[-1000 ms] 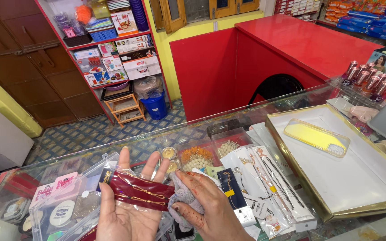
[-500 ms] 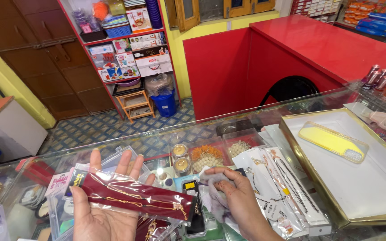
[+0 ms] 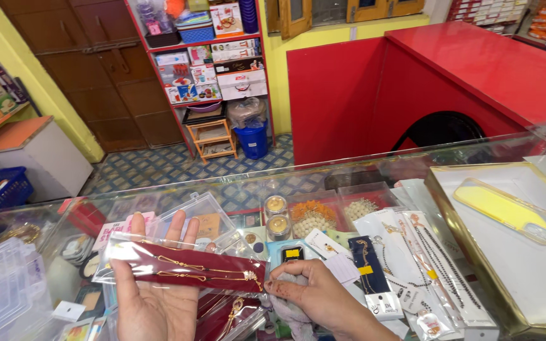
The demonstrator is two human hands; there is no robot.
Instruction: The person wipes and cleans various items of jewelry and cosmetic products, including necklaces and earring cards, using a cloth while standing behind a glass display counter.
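Clear plastic sleeve with dark red card and thin gold chains (image 3: 184,268): lies flat across the upturned palm of the left hand (image 3: 156,297), running roughly left to right, its right end just reaching the right hand (image 3: 314,293). Left hand is spread flat, fingers extended, supporting the sleeve from below without clasping it. Right hand sits knuckles-up beside it, fingers curled around a grey cloth (image 3: 285,303); fingertips touch the sleeve's right end.

Under the left hand, another red-carded jewellery packet (image 3: 232,316) lies on the glass tabletop (image 3: 374,173). Right of the right hand: a navy card with a bracelet (image 3: 368,268), then white cards with black-beaded necklaces (image 3: 424,259), overlapping. Behind the hands: two small round containers with gold contents (image 3: 275,215), a tray of pale beads (image 3: 314,218), clear plastic boxes (image 3: 191,215).

Far right: gold-rimmed white tray (image 3: 526,278) carrying a yellow phone case (image 3: 507,208).

Beyond the tabletop: red counter (image 3: 412,82), red shelf unit of boxed goods (image 3: 213,57), blue bucket (image 3: 254,139) on the patterned floor.
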